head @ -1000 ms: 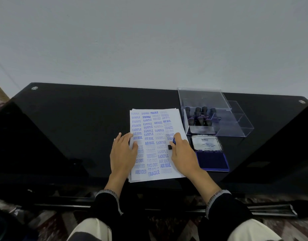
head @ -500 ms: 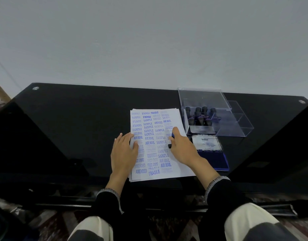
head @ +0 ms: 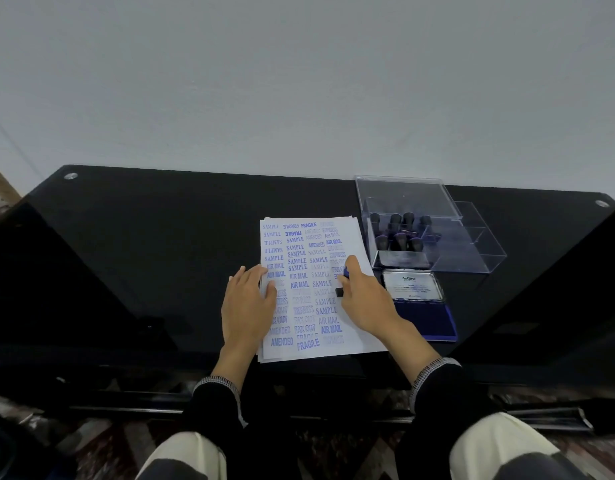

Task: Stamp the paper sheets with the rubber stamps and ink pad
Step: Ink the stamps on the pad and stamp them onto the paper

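A stack of white paper sheets (head: pixel 309 268), covered with blue stamped words, lies on the black glass table (head: pixel 160 244). My left hand (head: pixel 248 306) rests flat on the stack's left edge. My right hand (head: pixel 363 299) grips a dark rubber stamp (head: pixel 340 291) and holds it down on the right part of the top sheet. Most of the stamp is hidden under my fingers. An open blue ink pad (head: pixel 425 317), its lid labelled, sits just right of the paper.
A clear plastic box (head: pixel 472 251) with several dark-handled stamps (head: pixel 399 230) stands behind the ink pad, its lid raised. A pale wall runs behind the table. The table's front edge is near my knees.
My right hand with the stamp has shifted slightly up the sheet, away from me. My left hand has stayed on the paper's left edge.
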Tool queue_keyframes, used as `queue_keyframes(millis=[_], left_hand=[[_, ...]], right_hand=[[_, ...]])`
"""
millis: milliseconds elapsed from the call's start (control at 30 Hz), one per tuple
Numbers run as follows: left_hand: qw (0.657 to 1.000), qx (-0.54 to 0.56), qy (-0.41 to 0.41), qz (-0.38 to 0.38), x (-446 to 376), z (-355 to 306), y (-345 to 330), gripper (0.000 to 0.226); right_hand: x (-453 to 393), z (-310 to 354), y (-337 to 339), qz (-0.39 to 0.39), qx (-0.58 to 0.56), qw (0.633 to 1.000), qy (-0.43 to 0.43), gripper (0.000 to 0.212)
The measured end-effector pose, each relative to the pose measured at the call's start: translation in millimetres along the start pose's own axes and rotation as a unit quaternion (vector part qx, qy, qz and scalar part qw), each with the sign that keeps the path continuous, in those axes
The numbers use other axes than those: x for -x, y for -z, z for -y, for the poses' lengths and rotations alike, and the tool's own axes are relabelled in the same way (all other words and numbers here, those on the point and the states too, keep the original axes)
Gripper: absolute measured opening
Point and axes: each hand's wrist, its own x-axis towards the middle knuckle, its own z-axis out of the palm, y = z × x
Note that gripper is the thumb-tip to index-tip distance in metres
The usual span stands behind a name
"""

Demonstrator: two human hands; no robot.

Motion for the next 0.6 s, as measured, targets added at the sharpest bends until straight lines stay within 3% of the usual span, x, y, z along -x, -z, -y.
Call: queue_keyframes(millis=[167,433,600], left_hand=[[1.000,-0.004,-0.007,0.002,0,1,0,0.037],[1.000,-0.005,-0.010,0.004,0,1,0,0.037],[1.000,-0.004,-0.007,0.001,0,1,-1,0.037]], right_hand=[[-5,0,1,0.004,-0.008,1.000,-0.009,0.020],[15,-2,-15,-0.098,0.023,0.995,0.011,0.015],[8,-5,-11,-0.065,0.022,0.997,0.020,0.019]])
